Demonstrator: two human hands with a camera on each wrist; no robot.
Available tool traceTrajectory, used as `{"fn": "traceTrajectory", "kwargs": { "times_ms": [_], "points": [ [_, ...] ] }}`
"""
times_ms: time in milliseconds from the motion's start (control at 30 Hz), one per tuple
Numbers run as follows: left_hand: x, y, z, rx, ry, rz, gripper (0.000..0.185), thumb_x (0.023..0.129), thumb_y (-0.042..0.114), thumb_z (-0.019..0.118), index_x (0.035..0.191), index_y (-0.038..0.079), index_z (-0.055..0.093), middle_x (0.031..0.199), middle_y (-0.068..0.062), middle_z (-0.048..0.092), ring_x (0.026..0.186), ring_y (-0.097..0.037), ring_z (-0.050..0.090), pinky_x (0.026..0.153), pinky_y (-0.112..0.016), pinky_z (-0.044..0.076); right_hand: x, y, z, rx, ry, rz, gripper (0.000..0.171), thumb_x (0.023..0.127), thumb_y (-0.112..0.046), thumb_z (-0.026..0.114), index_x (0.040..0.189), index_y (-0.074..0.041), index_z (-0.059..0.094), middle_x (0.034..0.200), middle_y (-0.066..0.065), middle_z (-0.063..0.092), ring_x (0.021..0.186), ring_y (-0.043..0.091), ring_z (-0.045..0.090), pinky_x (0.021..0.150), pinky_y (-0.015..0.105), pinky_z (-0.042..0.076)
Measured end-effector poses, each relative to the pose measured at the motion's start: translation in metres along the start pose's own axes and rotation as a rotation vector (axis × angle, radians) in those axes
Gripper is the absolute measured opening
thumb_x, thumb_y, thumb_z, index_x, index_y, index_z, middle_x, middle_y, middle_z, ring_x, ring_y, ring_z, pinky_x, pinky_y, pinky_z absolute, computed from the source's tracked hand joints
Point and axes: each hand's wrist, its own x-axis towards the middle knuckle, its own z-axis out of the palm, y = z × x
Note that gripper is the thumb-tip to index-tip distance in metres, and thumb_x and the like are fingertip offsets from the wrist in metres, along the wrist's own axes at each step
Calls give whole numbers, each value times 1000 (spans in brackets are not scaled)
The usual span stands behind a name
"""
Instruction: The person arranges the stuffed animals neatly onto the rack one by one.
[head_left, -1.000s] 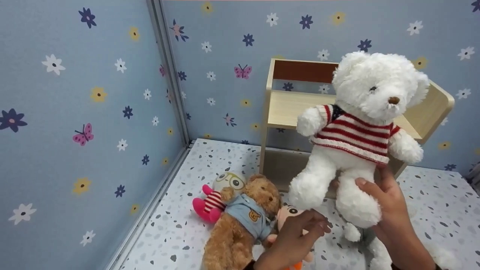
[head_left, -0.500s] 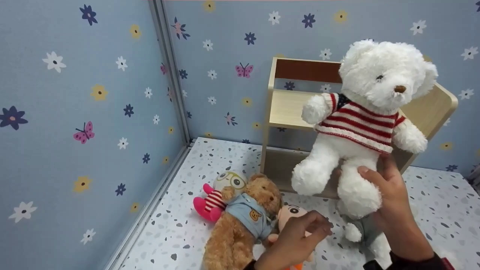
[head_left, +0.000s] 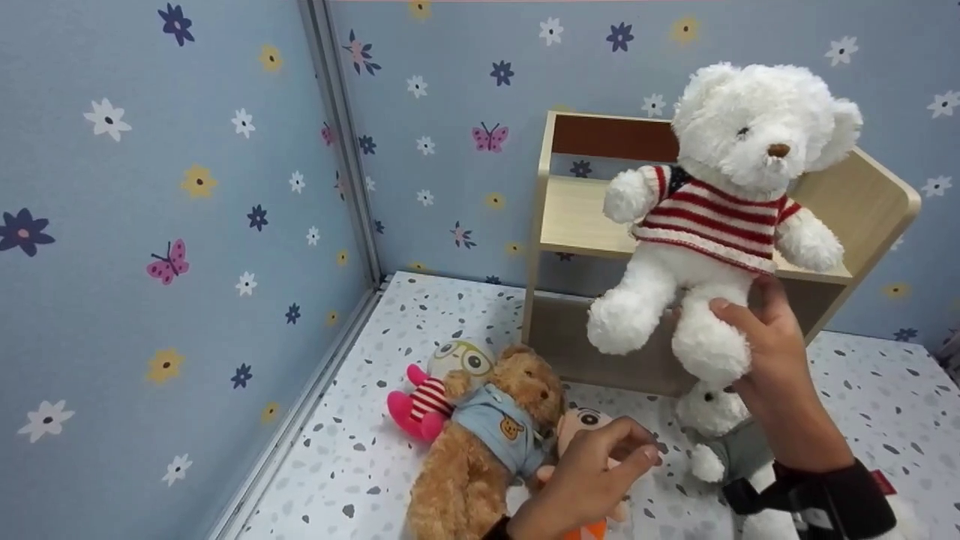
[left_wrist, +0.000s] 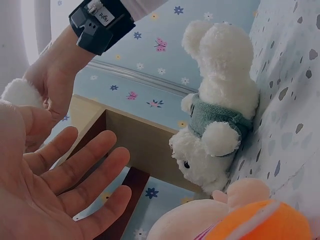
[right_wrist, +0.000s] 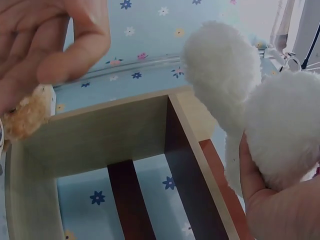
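Landmark for all positions: the wooden shelf unit (head_left: 855, 202), pale laminate with a dark brown back panel, standing on the speckled floor (head_left: 390, 420) against the flowered blue wall (head_left: 180, 225).

Nearest the wearer, in front of the shelf unit and left of its base, the left hand (head_left: 589, 480) hovers with its fingers (left_wrist: 85, 165) loosely spread and holding nothing. It hangs just above a small doll with a round peach face and an orange body (head_left: 581, 431), apparently without contact, though the head view leaves that unsure.

Beside it, further left of the shelf unit, lies a brown teddy bear in a light blue shirt (head_left: 487, 442), shaggy pile, on its back. Touching its head is a goggle-eyed plush with pink limbs and a striped top (head_left: 439, 386).

At the foot of the shelf unit, right of the doll, a small white bear in a grey-green knitted jumper (head_left: 724, 435) lies on the floor.

The right hand (head_left: 772, 352) grips the large white teddy bear (head_left: 720, 217) from behind at its lower body, thumb curled round one fluffy leg. The bear, in a red-and-white striped knit, is upright and raised level with the upper shelf board (head_left: 577, 217).

Judgement: the placing step is in hand. The next move calls for carrying the bear back over the board and seating it squarely; being soft and top-heavy, it may slump forward.
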Motion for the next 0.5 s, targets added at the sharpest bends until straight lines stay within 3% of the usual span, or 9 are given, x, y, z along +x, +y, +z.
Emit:
{"fn": "traceTrajectory", "kwargs": {
  "times_ms": [133, 500],
  "points": [
    [0, -1, 0, 5, 9, 1, 21, 100, 35, 48, 109, 22, 62, 104, 4, 70, 87, 0, 64, 79, -21, 52, 13, 2, -3, -14, 16, 8, 61, 95, 0, 53, 144, -16, 21, 141, 4, 31, 104, 14, 60, 73, 26, 57],
    [1, -1, 0, 47, 18, -17, 22, 100, 38, 48, 109, 25, 63, 102, 10, 68, 90, -3, 64, 79, -21, 52, 35, 7, -12, -45, 47, 36, 56, 93, -2, 58, 137, -20, 28, 108, 6, 59, 82, 15, 69, 64, 28, 58]
  ]
}}
